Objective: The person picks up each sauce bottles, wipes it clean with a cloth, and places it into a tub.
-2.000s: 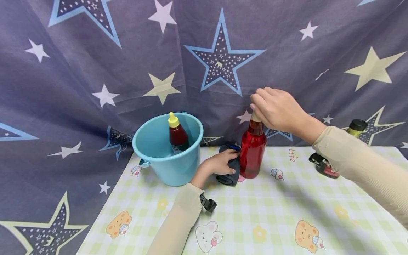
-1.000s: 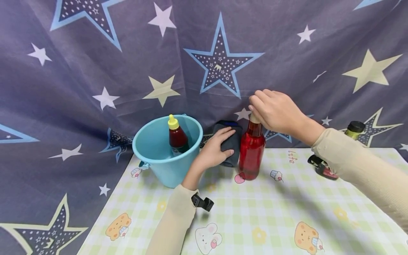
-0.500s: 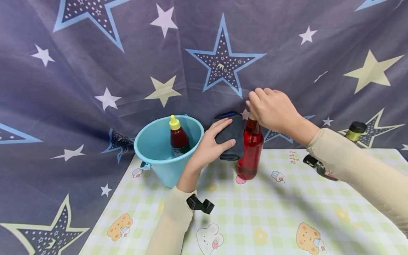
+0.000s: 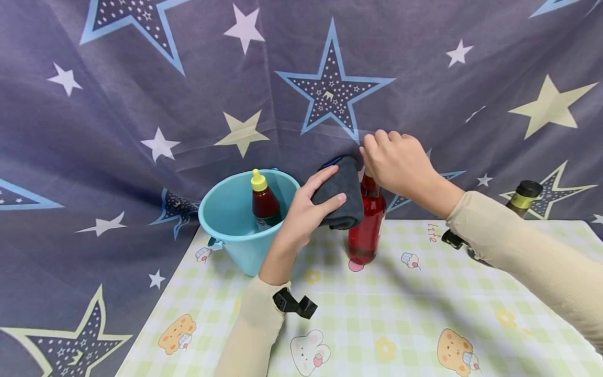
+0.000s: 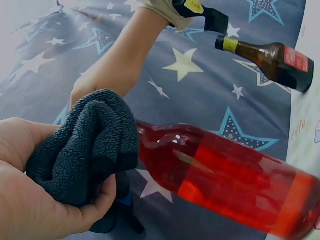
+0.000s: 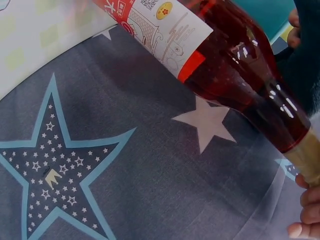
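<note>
My right hand [image 4: 400, 162] grips the top of a tall glass bottle of red liquid [image 4: 369, 225] from above. The bottle stands nearly upright toward the back of the table; its label [image 6: 170, 35] shows in the right wrist view, and the curled fingers hide its cap. My left hand [image 4: 301, 214] holds a folded dark grey towel [image 4: 341, 193] between thumb and fingers, raised off the table. The towel overlaps the bottle's left side in the head view. In the left wrist view the fluffy towel [image 5: 85, 145] lies close beside the bottle's neck.
A light blue bucket [image 4: 235, 254] stands left of the towel, with a yellow-capped squeeze bottle [image 4: 265, 207] inside. At the right, partly behind the right forearm, is a dark sauce bottle [image 5: 270, 60] with a black cap. A star-patterned curtain [image 4: 188, 115] hangs behind the checked tablecloth [image 4: 377, 309].
My left hand has lifted the towel from the table beside the bottle's base up to the height of its neck. My right hand keeps its grip on the bottle and has shifted slightly left.
</note>
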`<state>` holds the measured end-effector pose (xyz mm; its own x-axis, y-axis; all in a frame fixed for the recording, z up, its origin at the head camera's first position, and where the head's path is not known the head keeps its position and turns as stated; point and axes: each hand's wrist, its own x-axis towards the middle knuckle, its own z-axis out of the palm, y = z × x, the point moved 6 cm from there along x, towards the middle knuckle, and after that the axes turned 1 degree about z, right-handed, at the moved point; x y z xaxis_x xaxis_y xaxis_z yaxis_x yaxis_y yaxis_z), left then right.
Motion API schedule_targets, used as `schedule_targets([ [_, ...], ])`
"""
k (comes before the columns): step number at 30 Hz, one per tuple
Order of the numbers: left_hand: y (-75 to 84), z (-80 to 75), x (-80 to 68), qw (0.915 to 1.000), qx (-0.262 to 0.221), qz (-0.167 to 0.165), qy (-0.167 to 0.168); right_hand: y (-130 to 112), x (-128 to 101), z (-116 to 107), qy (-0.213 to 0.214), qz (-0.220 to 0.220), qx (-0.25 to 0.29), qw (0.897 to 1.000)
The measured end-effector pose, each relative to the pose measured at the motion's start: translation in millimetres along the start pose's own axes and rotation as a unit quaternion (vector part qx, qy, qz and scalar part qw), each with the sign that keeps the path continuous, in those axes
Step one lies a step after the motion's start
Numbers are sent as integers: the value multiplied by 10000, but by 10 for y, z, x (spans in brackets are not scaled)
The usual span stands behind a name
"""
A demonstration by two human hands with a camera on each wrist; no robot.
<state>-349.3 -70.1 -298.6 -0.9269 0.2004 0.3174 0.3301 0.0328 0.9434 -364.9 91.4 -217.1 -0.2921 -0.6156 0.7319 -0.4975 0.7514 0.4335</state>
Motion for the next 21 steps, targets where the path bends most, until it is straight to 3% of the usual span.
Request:
schedule_targets([
  [6, 6, 60, -2, 9998, -137, 132, 8, -73, 13, -12, 72, -57, -144, 9999],
  [21, -27, 222, -12, 9981, 132, 516, -306, -120, -16, -48, 166, -105, -223, 9996],
])
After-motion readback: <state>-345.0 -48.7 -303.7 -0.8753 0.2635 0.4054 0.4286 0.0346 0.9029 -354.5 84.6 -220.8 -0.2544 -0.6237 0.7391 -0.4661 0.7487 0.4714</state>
